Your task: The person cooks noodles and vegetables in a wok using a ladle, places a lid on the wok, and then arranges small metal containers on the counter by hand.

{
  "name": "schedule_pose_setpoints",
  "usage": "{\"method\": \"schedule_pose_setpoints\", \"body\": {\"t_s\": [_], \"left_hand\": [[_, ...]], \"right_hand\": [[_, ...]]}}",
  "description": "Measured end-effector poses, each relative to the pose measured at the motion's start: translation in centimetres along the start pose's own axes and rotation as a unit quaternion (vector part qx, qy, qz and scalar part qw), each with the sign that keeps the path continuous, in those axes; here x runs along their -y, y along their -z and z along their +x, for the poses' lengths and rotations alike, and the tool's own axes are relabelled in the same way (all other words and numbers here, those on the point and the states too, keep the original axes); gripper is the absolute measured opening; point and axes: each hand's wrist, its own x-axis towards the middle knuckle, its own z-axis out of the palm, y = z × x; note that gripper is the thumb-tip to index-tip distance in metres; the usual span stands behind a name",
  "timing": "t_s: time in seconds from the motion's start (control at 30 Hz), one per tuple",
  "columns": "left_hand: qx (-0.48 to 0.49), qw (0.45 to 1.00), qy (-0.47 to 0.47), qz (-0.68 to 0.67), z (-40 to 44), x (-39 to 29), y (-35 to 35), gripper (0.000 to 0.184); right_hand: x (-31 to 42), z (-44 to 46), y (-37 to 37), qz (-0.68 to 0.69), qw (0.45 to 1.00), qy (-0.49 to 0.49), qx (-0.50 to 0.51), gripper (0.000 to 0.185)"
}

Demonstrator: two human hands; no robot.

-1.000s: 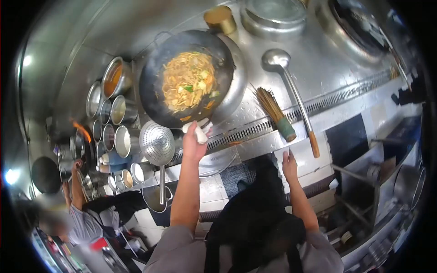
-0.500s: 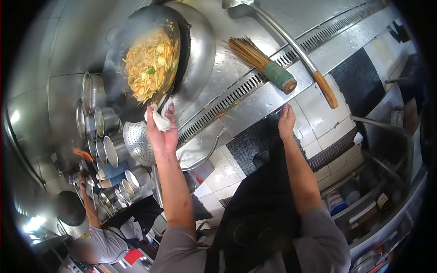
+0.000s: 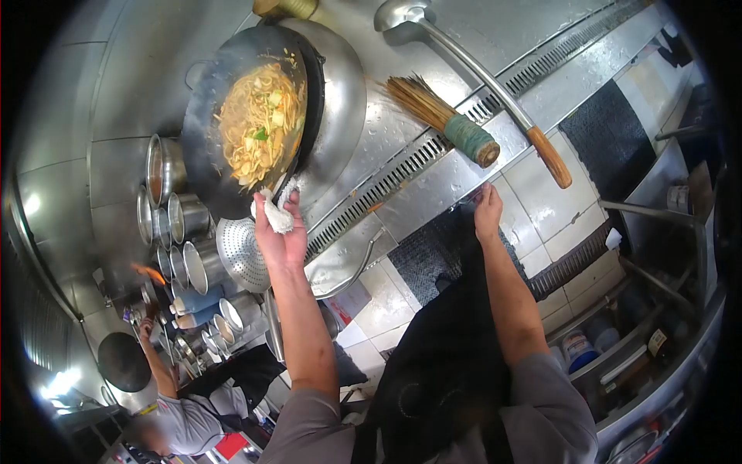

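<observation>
Wok (image 3: 202, 143) and noodles (image 3: 259, 127) have shifted left in frame.
Left hand (image 3: 284, 241) grips white cloth (image 3: 277, 217) at the rim; right hand (image 3: 488, 214), centre right, grip unclear.

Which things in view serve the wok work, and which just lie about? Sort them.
In use:
- Wok, holding noodles
- White cloth, in the left hand at the wok's rim

Seemingly just lying about:
- Ladle, on the counter
- Bristle brush, beside the ladle
- Perforated strainer, near the wok
</observation>
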Motion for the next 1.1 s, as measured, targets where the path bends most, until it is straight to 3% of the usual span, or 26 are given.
{"method": "schedule_pose_setpoints", "body": {"t_s": [0.73, 0.93, 1.0, 1.1], "left_hand": [[0.021, 1.000, -0.015, -0.017, -0.1, 0.2, -0.4, 0.039], [0.006, 1.000, -0.005, -0.008, -0.3, 0.0, -0.8, 0.035], [0.019, 1.000, 0.002, -0.018, -0.2, -0.5, -0.9, 0.038], [0.038, 0.998, 0.022, -0.041, 0.0, -1.2, -1.1, 0.044]], "right_hand": [[-1.2, 0.5, -0.1, 0.115, 0.993, -0.015, 0.017, 0.045], [-0.4, 0.3, 0.1, 0.086, 0.995, -0.040, 0.015, 0.047], [-0.4, 0.0, 0.0, 0.176, 0.982, -0.058, 0.025, 0.048], [-0.7, -0.2, -0.2, 0.182, 0.978, -0.098, 0.013, 0.047]]}}
